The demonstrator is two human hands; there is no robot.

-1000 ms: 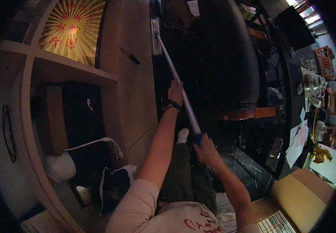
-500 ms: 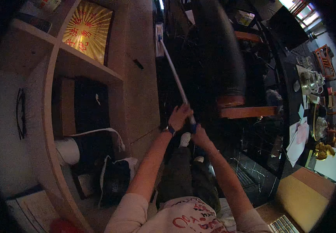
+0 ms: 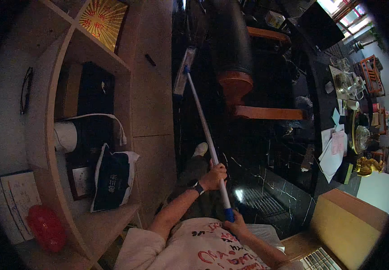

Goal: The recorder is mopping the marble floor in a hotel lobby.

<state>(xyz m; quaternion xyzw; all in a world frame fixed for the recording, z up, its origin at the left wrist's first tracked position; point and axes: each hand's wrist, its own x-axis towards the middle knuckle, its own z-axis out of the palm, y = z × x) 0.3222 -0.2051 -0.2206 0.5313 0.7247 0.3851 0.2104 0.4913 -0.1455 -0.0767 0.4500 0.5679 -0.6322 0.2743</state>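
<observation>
A flat mop with a silver pole (image 3: 200, 110) slants from my body out to the far dark floor. Its long narrow head (image 3: 181, 83) lies on the floor beside the cabinet base, joined to the pole by a blue connector. My left hand (image 3: 214, 177), with a dark band at the wrist, is wrapped round the lower part of the pole. Close to my shirt, my right hand (image 3: 238, 226) grips the blue end of the pole. One light shoe (image 3: 200, 149) shows just left of the pole.
Open wooden shelves (image 3: 61, 103) on the left hold a dark bag (image 3: 115, 180) and a red object (image 3: 46, 228). A chair with a reddish wooden base (image 3: 269, 112) stands right of the mop. Farther right are a cluttered dark table and a cardboard box (image 3: 345, 225).
The mop has come back toward me, its head now nearer and more fully in view. Both hands have drawn closer to my body and spread farther apart along the pole.
</observation>
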